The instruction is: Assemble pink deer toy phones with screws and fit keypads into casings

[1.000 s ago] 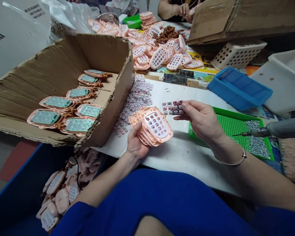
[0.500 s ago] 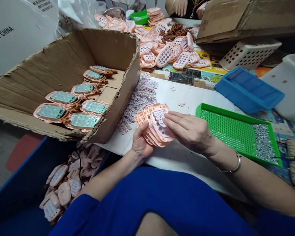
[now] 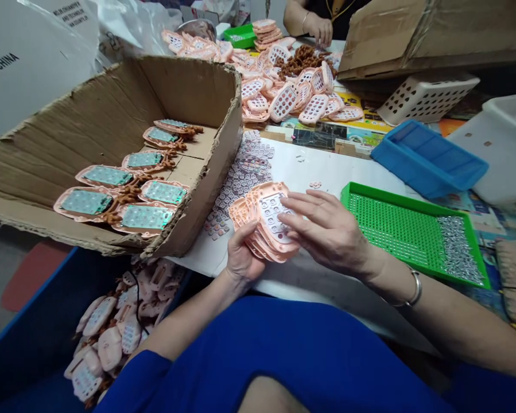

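My left hand (image 3: 240,255) grips a fanned stack of pink toy phone shells (image 3: 258,221) from below, above the white table's near edge. My right hand (image 3: 326,229) lies on the top shell with fingers stretched out flat, pressing on its keypad opening. A spread of loose rubber keypad sheets (image 3: 243,172) lies on the table just beyond the stack. A silver bangle circles my right wrist.
A torn cardboard box (image 3: 111,115) at left holds finished shells with green boards. A green perforated tray (image 3: 395,226) with screws sits right, a blue tray (image 3: 427,158) behind it. More pink shells (image 3: 283,94) pile at the back, where another person's hand (image 3: 320,28) works. A blue bin (image 3: 111,330) of shells stands below.
My right hand carried a keypad sheet from mid-air onto the top shell and now lies flat on it. The electric screwdriver at right has left the view.
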Demonstrator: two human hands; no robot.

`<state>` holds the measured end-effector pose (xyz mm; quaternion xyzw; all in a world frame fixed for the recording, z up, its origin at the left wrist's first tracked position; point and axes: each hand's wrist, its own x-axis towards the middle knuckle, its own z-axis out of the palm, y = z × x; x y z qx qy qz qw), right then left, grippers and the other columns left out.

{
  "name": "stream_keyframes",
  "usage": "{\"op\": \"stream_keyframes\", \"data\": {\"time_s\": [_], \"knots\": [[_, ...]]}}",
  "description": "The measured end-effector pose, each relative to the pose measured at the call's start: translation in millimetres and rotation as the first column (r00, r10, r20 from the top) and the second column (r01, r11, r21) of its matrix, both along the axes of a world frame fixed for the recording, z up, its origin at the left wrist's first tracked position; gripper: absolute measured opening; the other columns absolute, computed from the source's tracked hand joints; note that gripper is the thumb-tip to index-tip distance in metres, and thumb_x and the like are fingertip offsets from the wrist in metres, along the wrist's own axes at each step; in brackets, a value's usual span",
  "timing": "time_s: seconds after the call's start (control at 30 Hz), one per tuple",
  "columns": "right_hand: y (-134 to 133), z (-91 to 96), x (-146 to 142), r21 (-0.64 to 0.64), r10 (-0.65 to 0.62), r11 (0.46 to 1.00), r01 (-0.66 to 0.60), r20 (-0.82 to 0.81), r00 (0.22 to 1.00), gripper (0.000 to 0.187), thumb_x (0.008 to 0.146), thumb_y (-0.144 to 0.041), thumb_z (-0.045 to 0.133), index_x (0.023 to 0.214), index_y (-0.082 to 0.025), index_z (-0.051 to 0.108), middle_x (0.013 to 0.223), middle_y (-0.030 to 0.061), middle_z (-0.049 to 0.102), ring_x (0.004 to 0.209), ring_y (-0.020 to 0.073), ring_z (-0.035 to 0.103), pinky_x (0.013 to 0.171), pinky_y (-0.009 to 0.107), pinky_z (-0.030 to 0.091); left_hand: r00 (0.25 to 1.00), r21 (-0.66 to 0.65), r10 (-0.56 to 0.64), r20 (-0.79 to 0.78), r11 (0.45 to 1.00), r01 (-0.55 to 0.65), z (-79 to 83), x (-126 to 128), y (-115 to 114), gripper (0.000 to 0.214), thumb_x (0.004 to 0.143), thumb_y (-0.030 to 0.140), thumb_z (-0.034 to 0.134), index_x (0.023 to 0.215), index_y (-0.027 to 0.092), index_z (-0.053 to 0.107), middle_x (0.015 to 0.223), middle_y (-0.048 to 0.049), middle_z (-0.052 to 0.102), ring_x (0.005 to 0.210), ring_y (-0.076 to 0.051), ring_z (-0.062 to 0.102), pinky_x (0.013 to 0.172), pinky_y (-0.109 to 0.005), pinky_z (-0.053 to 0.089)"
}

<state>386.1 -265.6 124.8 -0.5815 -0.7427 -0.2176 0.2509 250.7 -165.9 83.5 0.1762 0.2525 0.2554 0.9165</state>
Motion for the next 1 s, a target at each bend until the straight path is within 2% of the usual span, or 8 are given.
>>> {"op": "stream_keyframes", "data": {"time_s": [0.13,0.3,0.47,0.6,0.7,0.77,0.87,1.0], "knots": [[5.9,1.3,42.0,-0.107,-0.346,0.938,0.330,-0.232,0.909,0.024,0.099,-0.019,0.049,0.109,-0.018,0.071,0.103,0.0080,0.076,0.092,0.0211,0.072,0.080,0.036,0.058,0.999,-0.062,0.036,-0.019,0.997,-0.037,-5.6,1.3,2.2,0.058,0.064,0.031,0.070,0.120,0.017,0.067,0.119,-0.0116,0.074,0.135,-0.035,0.053,0.111,-0.049,0.044],[27.1,-16.3,90.4,-0.629,-0.632,0.525,0.574,0.163,0.757,0.029,0.090,-0.014,0.050,0.100,-0.017,0.077,0.103,0.0114,0.075,0.095,0.0292,0.070,0.071,0.038,0.052,0.999,-0.101,0.029,-0.044,0.994,-0.034,-7.2,2.9,3.6,0.056,0.063,0.030,0.069,0.118,0.017,0.068,0.107,-0.0113,0.078,0.130,-0.035,0.057,0.111,-0.051,0.044],[44.2,-27.4,97.1,-0.697,-0.595,0.477,0.535,0.192,0.780,0.023,0.086,-0.011,0.056,0.085,-0.016,0.079,0.093,0.0129,0.076,0.086,0.0274,0.068,0.070,0.036,0.048,0.999,-0.072,0.027,-0.046,0.997,-0.031,-8.2,3.9,4.3,0.056,0.065,0.030,0.067,0.120,0.018,0.068,0.111,-0.0106,0.077,0.130,-0.034,0.058,0.113,-0.049,0.043],[40.9,-17.0,80.8,-0.665,-0.603,0.541,0.514,0.120,0.789,0.022,0.091,-0.016,0.056,0.094,-0.016,0.078,0.097,0.0115,0.076,0.089,0.0268,0.069,0.074,0.036,0.050,0.997,-0.065,0.058,-0.049,0.996,-0.061,-9.4,4.6,4.1,0.057,0.065,0.027,0.066,0.122,0.018,0.066,0.118,-0.0102,0.075,0.132,-0.033,0.056,0.113,-0.049,0.043],[23.4,-2.1,51.4,-0.446,-0.441,0.838,0.314,-0.214,0.872,0.017,0.095,-0.024,0.061,0.095,-0.016,0.076,0.090,0.0071,0.075,0.077,0.0184,0.068,0.069,0.030,0.051,0.996,-0.063,0.080,-0.048,0.995,-0.083,-8.9,5.5,4.2,0.057,0.068,0.026,0.065,0.124,0.018,0.065,0.122,-0.0100,0.073,0.133,-0.033,0.055,0.113,-0.049,0.043],[9.9,5.9,29.5,-0.246,-0.199,0.961,0.124,-0.309,0.930,0.016,0.097,-0.024,0.060,0.092,-0.017,0.073,0.084,0.0049,0.074,0.072,0.0154,0.065,0.066,0.027,0.051,0.996,-0.061,0.081,-0.047,0.995,-0.084,-8.1,6.1,4.4,0.057,0.068,0.026,0.064,0.124,0.018,0.065,0.124,-0.0104,0.072,0.134,-0.033,0.054,0.113,-0.049,0.043],[-2.4,9.4,4.6,-0.122,-0.007,0.993,-0.005,-0.093,0.996,0.018,0.099,-0.016,0.054,0.092,-0.017,0.071,0.084,0.0049,0.073,0.073,0.0157,0.061,0.067,0.028,0.050,0.999,-0.054,0.042,-0.020,0.998,-0.043,-7.2,6.3,4.2,0.059,0.068,0.027,0.065,0.125,0.015,0.065,0.126,-0.0122,0.071,0.133,-0.035,0.054,0.113,-0.051,0.042],[-3.3,3.9,-9.2,-0.137,0.002,0.990,0.022,0.178,0.984,0.026,0.101,-0.013,0.048,0.086,-0.015,0.070,0.078,0.0046,0.072,0.072,0.0171,0.056,0.060,0.029,0.043,1.000,-0.023,0.018,-0.005,1.000,-0.018,-7.2,5.3,3.8,0.059,0.067,0.027,0.066,0.125,0.014,0.064,0.127,-0.0127,0.070,0.135,-0.034,0.053,0.116,-0.048,0.040]]}}
